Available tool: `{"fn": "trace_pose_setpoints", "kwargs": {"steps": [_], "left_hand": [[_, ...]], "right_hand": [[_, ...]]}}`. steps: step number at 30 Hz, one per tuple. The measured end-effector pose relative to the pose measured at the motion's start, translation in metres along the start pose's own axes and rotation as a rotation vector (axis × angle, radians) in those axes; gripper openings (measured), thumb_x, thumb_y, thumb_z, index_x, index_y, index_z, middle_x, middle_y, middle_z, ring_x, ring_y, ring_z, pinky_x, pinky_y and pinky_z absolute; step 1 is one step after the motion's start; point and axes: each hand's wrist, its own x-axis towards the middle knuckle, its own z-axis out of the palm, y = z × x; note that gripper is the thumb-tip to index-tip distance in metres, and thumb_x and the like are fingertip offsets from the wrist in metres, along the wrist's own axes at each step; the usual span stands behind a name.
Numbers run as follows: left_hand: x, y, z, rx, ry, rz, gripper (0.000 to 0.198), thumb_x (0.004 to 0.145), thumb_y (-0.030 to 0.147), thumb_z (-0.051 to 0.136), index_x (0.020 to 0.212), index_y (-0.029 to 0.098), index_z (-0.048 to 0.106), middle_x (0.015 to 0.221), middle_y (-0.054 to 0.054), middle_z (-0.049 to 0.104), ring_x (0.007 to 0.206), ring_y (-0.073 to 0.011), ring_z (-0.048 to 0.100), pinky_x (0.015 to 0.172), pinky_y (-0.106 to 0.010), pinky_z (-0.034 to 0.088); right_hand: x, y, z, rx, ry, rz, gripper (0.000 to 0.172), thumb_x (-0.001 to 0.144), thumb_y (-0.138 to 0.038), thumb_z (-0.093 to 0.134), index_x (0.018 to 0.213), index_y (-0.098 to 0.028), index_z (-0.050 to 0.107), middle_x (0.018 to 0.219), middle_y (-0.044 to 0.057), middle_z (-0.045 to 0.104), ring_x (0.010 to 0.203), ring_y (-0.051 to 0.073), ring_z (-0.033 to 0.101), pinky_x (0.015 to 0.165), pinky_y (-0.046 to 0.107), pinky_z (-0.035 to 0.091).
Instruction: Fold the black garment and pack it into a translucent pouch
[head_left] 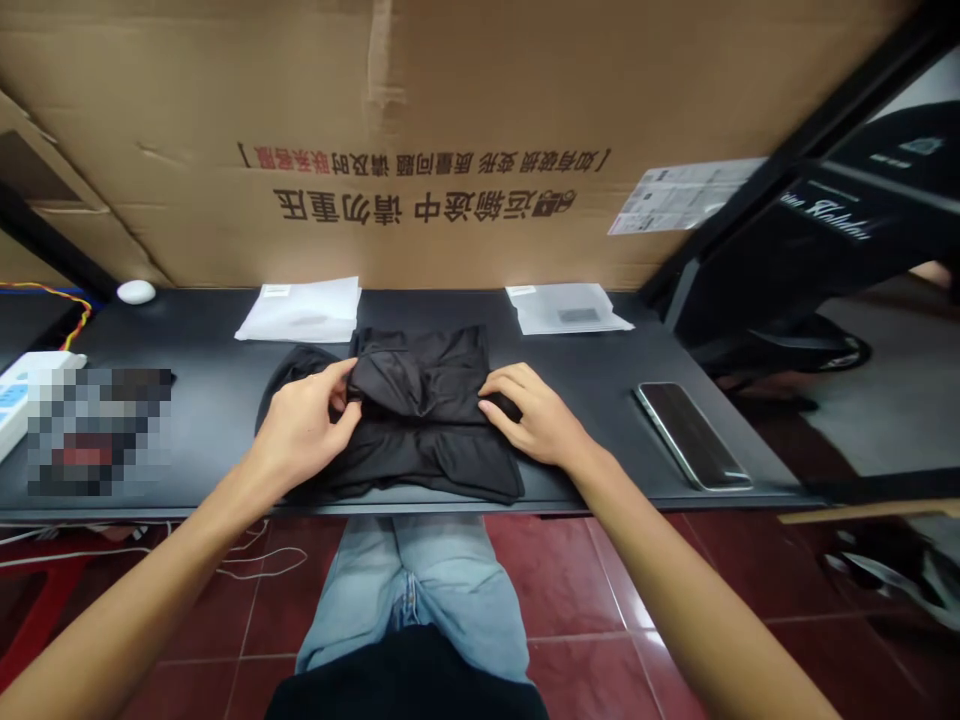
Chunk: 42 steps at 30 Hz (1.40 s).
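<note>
A soft black cloth item (442, 465) lies in folds across the dark table in front of me; whether it is a garment I cannot tell. A rounded black part of it bulges out at the left. With thumb and fingertips my left hand (306, 420) pinches a raised fold near the left side of the cloth. At the right edge, my right hand (536, 412) grips the cloth between thumb and fingers. The fold lies partly turned over between the two hands.
Two white plastic sleeves (300, 312) lie along the back, before a large cardboard box (435, 90). A smartphone (691, 435) rests at the right, a white power strip (30, 395) and a pixelated item (97, 430) at the left. A person in dark clothes (862, 210) is at the right.
</note>
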Motion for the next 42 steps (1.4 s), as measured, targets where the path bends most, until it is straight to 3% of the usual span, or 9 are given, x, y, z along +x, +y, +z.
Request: {"fn": "trace_pose_setpoints", "kwargs": {"steps": [3,7,13,19,23,25,30,36,42], "left_hand": [[-0.013,-0.011,0.001,0.121,0.045,-0.045,0.038,0.099,0.037,0.065,0.132,0.022,0.074,0.105,-0.007,0.080,0.099,-0.0277,0.077,0.096,-0.043,0.063],[-0.010,0.009,0.011,0.209,0.155,0.036,0.043,0.099,0.040,0.069,0.138,0.023,0.074,0.142,-0.015,0.070,0.126,-0.0373,0.068,0.107,-0.054,0.060],[0.011,0.036,0.021,0.220,-0.016,0.117,0.033,0.103,0.024,0.060,0.133,0.024,0.074,0.136,-0.015,0.075,0.124,-0.0375,0.069,0.100,-0.053,0.059],[0.003,-0.010,-0.007,0.205,0.199,-0.162,0.038,0.102,0.031,0.062,0.139,0.027,0.068,0.117,-0.009,0.082,0.106,-0.0328,0.079,0.092,-0.043,0.060],[-0.012,-0.048,-0.025,0.262,0.132,-0.350,0.056,0.102,0.048,0.063,0.155,0.029,0.058,0.092,-0.008,0.079,0.092,-0.0383,0.079,0.085,-0.048,0.060],[-0.019,-0.063,-0.028,0.252,0.089,-0.375,0.066,0.100,0.052,0.066,0.160,0.028,0.053,0.104,-0.011,0.079,0.096,-0.0393,0.078,0.087,-0.051,0.061],[-0.021,-0.075,-0.031,0.267,0.159,-0.121,0.066,0.098,0.047,0.069,0.160,0.027,0.059,0.157,-0.017,0.060,0.133,-0.0410,0.065,0.112,-0.056,0.056],[0.007,-0.067,-0.028,0.311,0.052,0.023,0.044,0.107,0.040,0.056,0.143,0.023,0.073,0.139,-0.015,0.074,0.134,-0.0404,0.061,0.120,-0.058,0.049],[0.011,-0.077,-0.033,0.182,0.079,0.039,0.030,0.107,0.042,0.055,0.118,0.025,0.077,0.117,-0.010,0.080,0.118,-0.0330,0.069,0.111,-0.051,0.056]], "right_hand": [[0.000,0.001,0.000,-0.002,-0.007,0.007,0.012,0.111,-0.037,0.064,0.114,-0.027,0.069,0.117,0.012,0.075,0.113,0.033,0.069,0.103,0.056,0.060],[0.000,0.001,0.000,0.004,-0.008,0.005,0.011,0.110,-0.037,0.064,0.114,-0.027,0.069,0.118,0.012,0.075,0.113,0.033,0.069,0.103,0.056,0.060],[0.000,-0.001,0.000,-0.024,0.012,-0.009,0.008,0.110,-0.034,0.064,0.114,-0.028,0.068,0.116,0.011,0.075,0.109,0.033,0.070,0.099,0.056,0.061],[0.001,-0.001,0.001,-0.020,0.011,-0.002,0.008,0.110,-0.034,0.064,0.114,-0.029,0.068,0.116,0.011,0.075,0.110,0.033,0.070,0.100,0.055,0.061],[0.000,-0.001,0.002,-0.025,0.023,0.018,0.009,0.110,-0.035,0.065,0.114,-0.028,0.069,0.121,0.012,0.074,0.115,0.033,0.070,0.104,0.057,0.061],[-0.001,0.000,0.002,-0.020,0.033,0.034,0.011,0.110,-0.036,0.066,0.115,-0.028,0.069,0.132,0.014,0.073,0.126,0.035,0.069,0.109,0.059,0.060],[0.002,0.004,0.002,0.015,0.042,0.104,0.034,0.108,-0.040,0.070,0.140,-0.029,0.066,0.148,0.014,0.070,0.138,0.037,0.067,0.117,0.064,0.057],[0.015,0.004,0.004,0.030,0.078,0.190,0.037,0.103,-0.042,0.075,0.136,-0.027,0.074,0.126,0.012,0.075,0.111,0.032,0.074,0.089,0.050,0.066],[0.023,-0.005,-0.010,0.062,0.096,0.206,0.011,0.100,-0.035,0.076,0.104,-0.025,0.080,0.086,0.002,0.067,0.076,0.022,0.065,0.072,0.039,0.058]]}}
